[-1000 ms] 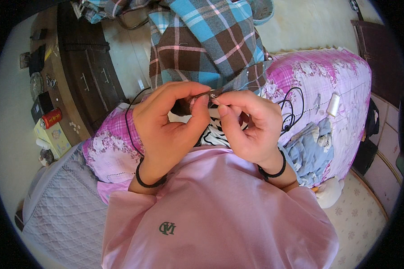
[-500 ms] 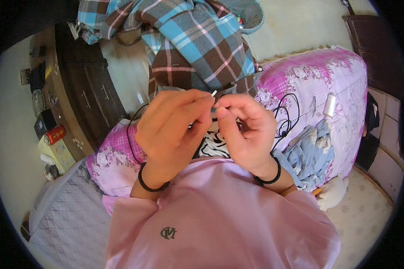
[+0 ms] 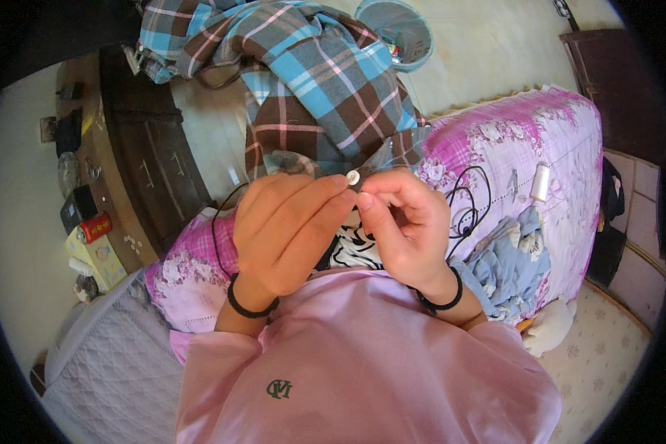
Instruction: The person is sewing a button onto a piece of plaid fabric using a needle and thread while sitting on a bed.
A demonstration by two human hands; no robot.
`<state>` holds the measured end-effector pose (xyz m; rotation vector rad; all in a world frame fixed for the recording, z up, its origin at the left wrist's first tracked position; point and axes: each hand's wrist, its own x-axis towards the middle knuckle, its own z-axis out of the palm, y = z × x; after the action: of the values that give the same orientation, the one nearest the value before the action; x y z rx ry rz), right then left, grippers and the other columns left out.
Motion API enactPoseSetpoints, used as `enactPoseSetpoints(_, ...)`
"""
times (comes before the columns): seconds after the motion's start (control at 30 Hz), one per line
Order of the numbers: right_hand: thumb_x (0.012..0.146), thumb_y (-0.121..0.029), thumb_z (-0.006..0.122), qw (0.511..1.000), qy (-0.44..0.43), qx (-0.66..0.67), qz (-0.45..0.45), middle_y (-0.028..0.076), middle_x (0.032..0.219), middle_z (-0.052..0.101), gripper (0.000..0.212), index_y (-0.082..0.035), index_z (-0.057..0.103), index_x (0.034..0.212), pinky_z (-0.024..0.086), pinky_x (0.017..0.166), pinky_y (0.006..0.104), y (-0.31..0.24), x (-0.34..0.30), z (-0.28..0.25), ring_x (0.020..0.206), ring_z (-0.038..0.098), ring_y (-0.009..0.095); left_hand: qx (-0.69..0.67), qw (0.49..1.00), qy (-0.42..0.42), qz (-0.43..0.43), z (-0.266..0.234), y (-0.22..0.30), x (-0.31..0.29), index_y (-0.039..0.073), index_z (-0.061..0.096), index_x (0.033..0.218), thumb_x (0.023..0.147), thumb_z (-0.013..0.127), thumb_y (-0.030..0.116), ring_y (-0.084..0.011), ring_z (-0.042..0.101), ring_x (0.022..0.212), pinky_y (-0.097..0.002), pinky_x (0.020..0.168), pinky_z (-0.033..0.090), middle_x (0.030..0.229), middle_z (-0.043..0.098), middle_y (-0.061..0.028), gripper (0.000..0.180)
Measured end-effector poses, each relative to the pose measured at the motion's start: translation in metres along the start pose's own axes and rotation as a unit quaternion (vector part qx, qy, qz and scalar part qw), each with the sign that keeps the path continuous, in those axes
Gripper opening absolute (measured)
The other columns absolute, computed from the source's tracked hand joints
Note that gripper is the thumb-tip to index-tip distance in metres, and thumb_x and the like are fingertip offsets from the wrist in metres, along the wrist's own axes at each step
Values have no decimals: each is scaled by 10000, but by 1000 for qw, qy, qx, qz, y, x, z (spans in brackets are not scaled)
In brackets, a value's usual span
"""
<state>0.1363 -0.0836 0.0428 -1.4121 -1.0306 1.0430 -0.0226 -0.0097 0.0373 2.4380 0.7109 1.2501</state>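
Note:
My left hand [image 3: 292,229] pinches a small round white button [image 3: 353,177] at its fingertips, the button's face turned up. Close beside it, my right hand [image 3: 411,229] has thumb and forefinger pressed together; what lies between them is too small to make out. The fingertips of both hands nearly meet over my lap. A scrap of thin grey cloth [image 3: 397,152] shows just beyond the fingers, partly hidden by them. To the right, a spool of white thread [image 3: 541,182] lies on the pink and purple floral bedcover [image 3: 507,140].
A blue-grey crumpled garment [image 3: 507,259] and a looped black cord [image 3: 462,211] lie at my right. Ahead is a plaid blanket [image 3: 325,81], with a blue bin [image 3: 414,37] behind it. A wooden cabinet [image 3: 152,148] with a red can [image 3: 96,227] on it stands at left.
The button has turned from edge-on to face-up between my left fingertips. My left fingers have straightened and come lower; my right hand keeps its pinch. The view has tilted slightly.

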Motion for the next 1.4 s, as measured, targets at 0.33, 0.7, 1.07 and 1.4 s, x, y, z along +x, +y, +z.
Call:
enactPoseSetpoints(0.33,908,-11,695,999,6,-2,-42,11,677,611,51,-17,646,919,367,506,223,1,2,-1,561,487,47,-30,999,19,36,-1,-4,6,-7,728,959,656,744,81,-267,675,825,-353,680,523,1040,721,-137,316)
enactPoseSetpoints(0.7,837,-25,775,979,87,-14,-181,71,772,683,85,-9,699,870,459,589,262,-49,39,-29,642,606,130,-102,988,57,98,-1,-6,99,19,703,831,641,805,-55,-244,663,723,-346,642,509,878,735,-108,229)
enactPoseSetpoints(1.07,677,-106,909,920,167,-80,-346,106,917,671,335,-49,647,878,507,770,358,-30,72,-29,857,633,272,-121,985,118,34,0,-3,103,53,737,759,619,774,-63,-213,706,735,-318,704,532,794,746,-47,186)
enactPoseSetpoints(1.4,819,-20,807,969,115,-36,-216,83,903,718,148,10,739,947,543,757,305,-10,68,-26,823,670,173,-178,972,128,-83,8,5,83,24,729,809,704,749,-42,-248,688,816,-341,713,551,827,728,-99,126)
